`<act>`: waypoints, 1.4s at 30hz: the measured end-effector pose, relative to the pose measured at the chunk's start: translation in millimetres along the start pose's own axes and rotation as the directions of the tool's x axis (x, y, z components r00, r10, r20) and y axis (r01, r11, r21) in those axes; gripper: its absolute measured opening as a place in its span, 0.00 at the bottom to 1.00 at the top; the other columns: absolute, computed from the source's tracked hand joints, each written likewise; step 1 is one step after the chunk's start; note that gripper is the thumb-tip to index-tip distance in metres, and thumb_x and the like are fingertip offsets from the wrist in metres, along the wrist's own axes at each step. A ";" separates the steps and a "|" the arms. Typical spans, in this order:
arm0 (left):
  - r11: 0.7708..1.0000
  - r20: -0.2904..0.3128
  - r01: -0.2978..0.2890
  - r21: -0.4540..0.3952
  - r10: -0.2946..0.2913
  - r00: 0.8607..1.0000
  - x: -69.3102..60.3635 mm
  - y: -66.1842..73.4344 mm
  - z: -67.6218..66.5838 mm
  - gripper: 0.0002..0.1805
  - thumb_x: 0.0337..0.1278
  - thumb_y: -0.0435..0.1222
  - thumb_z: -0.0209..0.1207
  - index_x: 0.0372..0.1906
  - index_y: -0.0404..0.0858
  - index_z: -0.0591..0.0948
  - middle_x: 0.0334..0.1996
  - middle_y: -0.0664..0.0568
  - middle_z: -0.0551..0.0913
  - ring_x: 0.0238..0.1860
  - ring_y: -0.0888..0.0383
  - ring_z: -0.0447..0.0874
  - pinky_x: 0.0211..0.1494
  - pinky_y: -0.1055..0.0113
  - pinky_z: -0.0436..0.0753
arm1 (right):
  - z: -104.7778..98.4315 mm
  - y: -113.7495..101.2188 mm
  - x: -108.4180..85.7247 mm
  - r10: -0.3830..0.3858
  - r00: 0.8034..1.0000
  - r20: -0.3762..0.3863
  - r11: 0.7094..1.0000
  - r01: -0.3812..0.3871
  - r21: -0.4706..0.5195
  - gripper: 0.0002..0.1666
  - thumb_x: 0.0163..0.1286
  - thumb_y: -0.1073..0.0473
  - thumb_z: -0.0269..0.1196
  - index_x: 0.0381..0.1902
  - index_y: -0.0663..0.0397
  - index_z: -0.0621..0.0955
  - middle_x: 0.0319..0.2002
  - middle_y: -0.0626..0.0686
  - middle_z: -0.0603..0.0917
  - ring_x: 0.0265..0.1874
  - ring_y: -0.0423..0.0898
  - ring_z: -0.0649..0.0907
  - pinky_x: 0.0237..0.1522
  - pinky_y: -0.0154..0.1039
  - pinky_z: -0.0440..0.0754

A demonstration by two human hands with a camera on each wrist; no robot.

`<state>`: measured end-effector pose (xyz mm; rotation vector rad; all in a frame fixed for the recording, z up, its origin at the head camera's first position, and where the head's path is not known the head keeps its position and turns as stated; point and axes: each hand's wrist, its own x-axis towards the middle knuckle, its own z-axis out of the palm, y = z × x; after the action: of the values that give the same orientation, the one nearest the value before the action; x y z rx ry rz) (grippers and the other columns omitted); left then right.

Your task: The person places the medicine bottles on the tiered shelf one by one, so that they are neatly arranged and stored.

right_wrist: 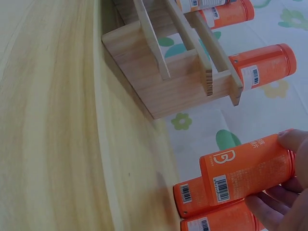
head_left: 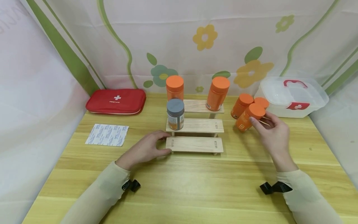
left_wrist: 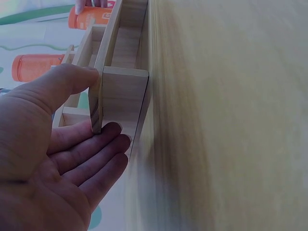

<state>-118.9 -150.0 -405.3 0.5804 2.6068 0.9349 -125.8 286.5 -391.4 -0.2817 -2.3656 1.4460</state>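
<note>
Sleeves (head_left: 102,189) overhang a wooden table (head_left: 195,189) (flowered cloth (head_left: 173,46) behind), left hand (head_left: 146,147) pinching a stand (head_left: 195,144), right hand (head_left: 275,137) an orange bottle (head_left: 244,121).

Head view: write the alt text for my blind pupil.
A person's right grip holds an orange bottle beside two others, while the left grip holds a tiered wooden stand bearing two orange bottles and a grey-lidded jar. A red first-aid pouch and printed sheet lie left; a translucent box stands right.
</note>
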 end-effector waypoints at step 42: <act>1.000 -0.005 -0.025 -0.006 0.025 1.000 0.5 0.6 -0.8 0.33 0.65 0.46 0.74 0.71 0.39 0.81 0.68 0.47 0.84 0.71 0.46 0.81 0.78 0.46 0.78 | 20.2 -75.9 -27.0 -0.297 0.950 0.094 0.949 0.282 0.143 0.28 0.66 0.69 0.76 0.64 0.64 0.85 0.50 0.37 0.88 0.46 0.32 0.90 0.50 0.22 0.87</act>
<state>-119.6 -149.7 -404.4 0.6119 2.6064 0.9526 -108.0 225.8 -337.6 0.1815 -2.2706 1.4938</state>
